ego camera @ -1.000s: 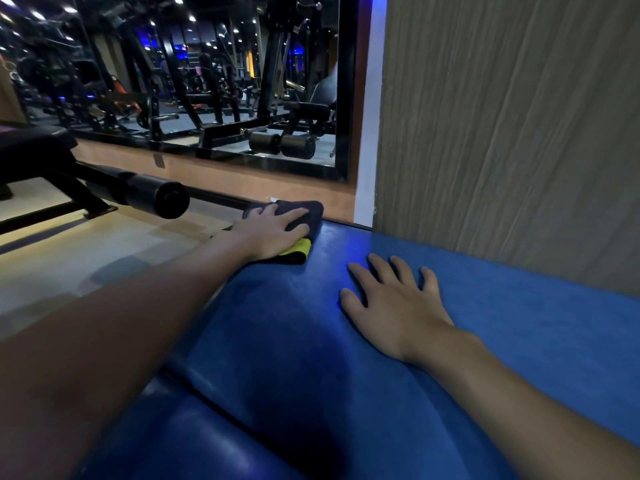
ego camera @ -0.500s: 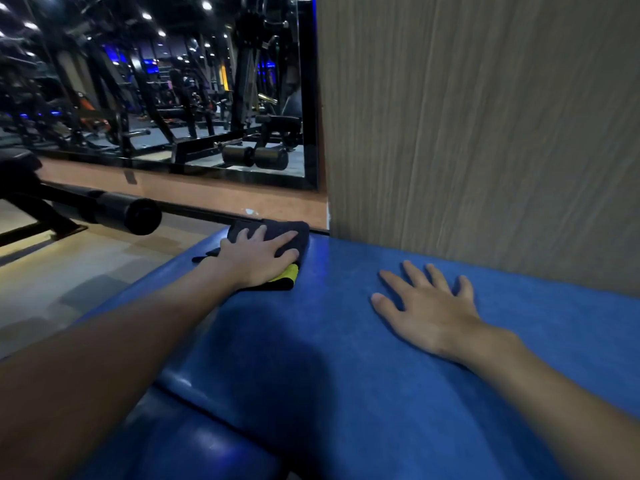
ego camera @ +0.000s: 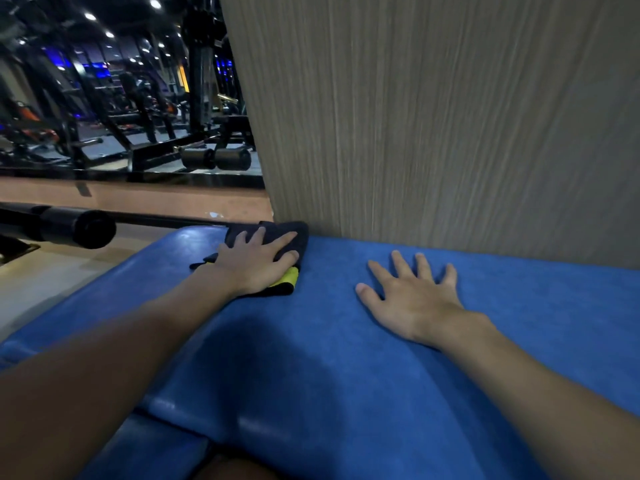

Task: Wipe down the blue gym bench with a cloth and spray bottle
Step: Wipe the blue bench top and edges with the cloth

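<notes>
The blue padded gym bench (ego camera: 311, 341) fills the lower half of the head view and runs up to a wood-grain wall. A dark cloth with a yellow edge (ego camera: 294, 237) lies at the bench's far left corner, against the wall. My left hand (ego camera: 256, 265) presses flat on that cloth with fingers spread. To its right, my right hand (ego camera: 412, 299) rests palm-down on the bare bench with straight fingers. No spray bottle shows.
The wood-grain wall panel (ego camera: 450, 116) rises directly behind the bench. A black barbell end (ego camera: 83, 228) juts in at the left above the tan floor (ego camera: 41, 278). A mirror (ego camera: 121, 98) at upper left reflects gym machines.
My left hand and the cloth have slid right along the bench's far edge toward the wall corner. My right hand stays flat on the bench. The view has turned to the right.
</notes>
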The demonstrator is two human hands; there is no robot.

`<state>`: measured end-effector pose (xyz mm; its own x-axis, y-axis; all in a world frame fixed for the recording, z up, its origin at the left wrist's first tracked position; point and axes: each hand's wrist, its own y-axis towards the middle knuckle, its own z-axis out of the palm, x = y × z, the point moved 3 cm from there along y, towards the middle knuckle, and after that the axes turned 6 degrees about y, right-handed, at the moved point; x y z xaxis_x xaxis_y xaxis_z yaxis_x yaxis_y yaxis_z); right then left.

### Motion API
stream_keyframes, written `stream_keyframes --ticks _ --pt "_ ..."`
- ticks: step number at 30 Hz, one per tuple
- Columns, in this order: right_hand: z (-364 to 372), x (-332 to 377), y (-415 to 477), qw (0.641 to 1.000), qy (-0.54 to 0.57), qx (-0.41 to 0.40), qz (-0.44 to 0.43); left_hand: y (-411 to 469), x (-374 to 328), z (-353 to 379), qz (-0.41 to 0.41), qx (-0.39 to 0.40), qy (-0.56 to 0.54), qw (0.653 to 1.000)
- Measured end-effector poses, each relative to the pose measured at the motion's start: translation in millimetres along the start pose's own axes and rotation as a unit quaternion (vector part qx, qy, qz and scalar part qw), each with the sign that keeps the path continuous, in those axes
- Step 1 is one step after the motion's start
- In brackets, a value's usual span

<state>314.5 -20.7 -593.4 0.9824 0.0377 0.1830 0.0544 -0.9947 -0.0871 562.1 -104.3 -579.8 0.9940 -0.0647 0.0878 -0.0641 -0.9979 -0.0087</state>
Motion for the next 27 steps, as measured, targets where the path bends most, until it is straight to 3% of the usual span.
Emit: stream_keyframes --ticks 7,10,14,23,27 --pt "-17 -24 -12 0.998 0.023 -0.004 -0.054 -9 -55 -3 0.039 -0.003 0.007 0.999" --pt "-33 -71 -25 1.0 -0.002 -0.029 -0.004 -17 -77 -6 0.051 -0.004 0.007 0.999" --pt "-25 -114 -38 0.997 -0.018 0.005 0.069 -27 -106 -9 0.062 0.001 0.007 0.998" --pt "-24 -118 -41 1.0 0.025 0.004 0.015 -39 -164 -15 0.081 -0.001 0.014 0.997" --pt "-44 -162 -53 0.997 0.062 -0.049 -0.012 -45 -186 -17 0.1 0.001 0.005 0.995"
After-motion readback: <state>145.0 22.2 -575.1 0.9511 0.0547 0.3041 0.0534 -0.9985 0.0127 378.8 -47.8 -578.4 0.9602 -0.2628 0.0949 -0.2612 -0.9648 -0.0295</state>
